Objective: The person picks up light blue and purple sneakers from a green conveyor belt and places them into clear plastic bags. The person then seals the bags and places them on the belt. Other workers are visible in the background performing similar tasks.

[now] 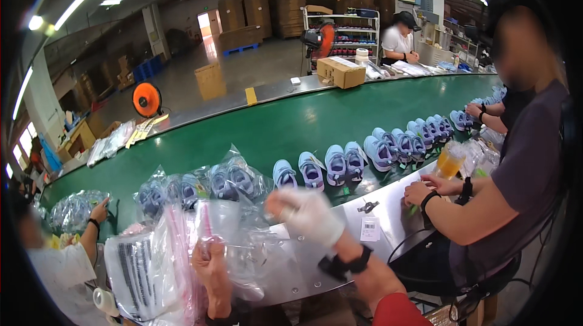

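Note:
My left hand is closed around the edge of a clear plastic bag with a pink strip, held upright over the metal ledge. To its right, my right hand, in a whitish glove with bare fingertips, is smeared by motion; whether it grips anything cannot be made out. Just beyond the hands, light blue shoes in clear bags lie on the green conveyor belt. Unbagged light blue shoes stand in a row toward the right. Beside my left hand rises a stack of plastic bags.
A co-worker sits close on the right, and another person's hand reaches over bagged shoes on the left. A label card lies on the metal ledge. Across the belt are a cardboard box and an orange fan.

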Available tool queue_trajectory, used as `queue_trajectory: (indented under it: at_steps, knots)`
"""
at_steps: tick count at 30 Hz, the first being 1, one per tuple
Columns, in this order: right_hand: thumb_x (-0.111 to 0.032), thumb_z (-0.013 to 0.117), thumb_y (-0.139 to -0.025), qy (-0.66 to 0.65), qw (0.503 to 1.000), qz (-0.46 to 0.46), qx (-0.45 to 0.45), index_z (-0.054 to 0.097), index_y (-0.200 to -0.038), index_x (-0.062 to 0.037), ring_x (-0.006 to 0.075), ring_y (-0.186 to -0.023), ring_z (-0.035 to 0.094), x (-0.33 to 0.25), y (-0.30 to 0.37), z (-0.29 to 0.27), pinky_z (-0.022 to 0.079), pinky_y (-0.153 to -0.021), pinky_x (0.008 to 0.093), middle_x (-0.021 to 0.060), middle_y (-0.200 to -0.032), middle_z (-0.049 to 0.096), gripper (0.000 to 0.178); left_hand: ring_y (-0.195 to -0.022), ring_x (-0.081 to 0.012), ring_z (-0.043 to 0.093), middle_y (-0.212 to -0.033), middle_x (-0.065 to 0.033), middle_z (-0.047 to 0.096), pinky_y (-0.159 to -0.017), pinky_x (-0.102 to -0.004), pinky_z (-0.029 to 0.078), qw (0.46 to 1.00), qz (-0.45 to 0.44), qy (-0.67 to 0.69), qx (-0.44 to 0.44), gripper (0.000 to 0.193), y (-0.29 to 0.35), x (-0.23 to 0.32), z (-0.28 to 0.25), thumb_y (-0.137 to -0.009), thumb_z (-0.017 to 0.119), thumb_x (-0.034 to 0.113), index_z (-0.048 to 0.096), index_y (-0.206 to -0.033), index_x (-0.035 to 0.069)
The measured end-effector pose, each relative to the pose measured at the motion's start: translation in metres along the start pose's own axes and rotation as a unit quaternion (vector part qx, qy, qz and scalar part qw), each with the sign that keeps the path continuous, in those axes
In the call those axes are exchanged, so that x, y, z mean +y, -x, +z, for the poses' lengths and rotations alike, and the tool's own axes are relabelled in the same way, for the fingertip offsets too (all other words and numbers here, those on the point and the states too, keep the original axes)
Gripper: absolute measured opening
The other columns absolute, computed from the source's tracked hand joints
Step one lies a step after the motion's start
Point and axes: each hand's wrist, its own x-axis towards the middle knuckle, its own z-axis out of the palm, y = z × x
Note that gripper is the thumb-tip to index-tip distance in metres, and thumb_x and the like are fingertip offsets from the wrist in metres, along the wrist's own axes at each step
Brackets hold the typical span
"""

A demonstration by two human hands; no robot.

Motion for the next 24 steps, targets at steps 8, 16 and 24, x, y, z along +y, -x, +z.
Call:
queue_trajectory:
  at_steps: [8, 16, 24]
  knots:
    - [-0.056, 0.062, -0.073, 0.534, 0.802, 0.223, -0.151, 0.069, -0.098, -0.0189, 0.0298, -0.101, 0.058, 0.144, -0.06, 0.01, 0.036, -0.086, 0.0451, 0.0129, -0.101, 0.064, 0.046, -0.057, -0.0012, 0.035, -0.064, 0.0074, 0.046, -0.048, -0.0217, 0.025, 0.999, -0.039, -0.015, -0.019, 0.007, 0.003, -0.009, 0.018, -0.085, 0.058, 0.006, 0.056, -0.078, 0.003]
    - [-0.05, 0.061, -0.075, 0.433, 0.876, 0.204, 0.06, 0.069, -0.092, -0.0136, 0.0307, -0.093, 0.059, 0.159, -0.048, -0.006, 0.042, -0.079, 0.042, 0.0165, -0.094, 0.062, 0.041, -0.059, -0.0014, 0.035, -0.066, 0.0077, 0.043, -0.05, -0.0215, 0.025, 0.998, -0.063, -0.021, -0.016, 0.01, 0.001, 0.002, 0.009, -0.086, 0.059, 0.01, 0.056, -0.078, 0.005]
    - [-0.035, 0.071, -0.077, -0.532, 0.842, 0.013, 0.088, 0.055, -0.114, 0.0099, 0.02, -0.102, 0.059, 0.016, 0.05, -0.059, 0.048, -0.09, 0.0326, 0.0137, -0.115, 0.06, 0.06, -0.062, -0.0022, 0.032, -0.068, 0.0076, 0.041, -0.054, -0.022, 0.027, 0.995, -0.086, 0.051, -0.013, 0.013, -0.01, 0.004, 0.028, -0.089, 0.056, 0.011, 0.054, -0.077, 0.007]
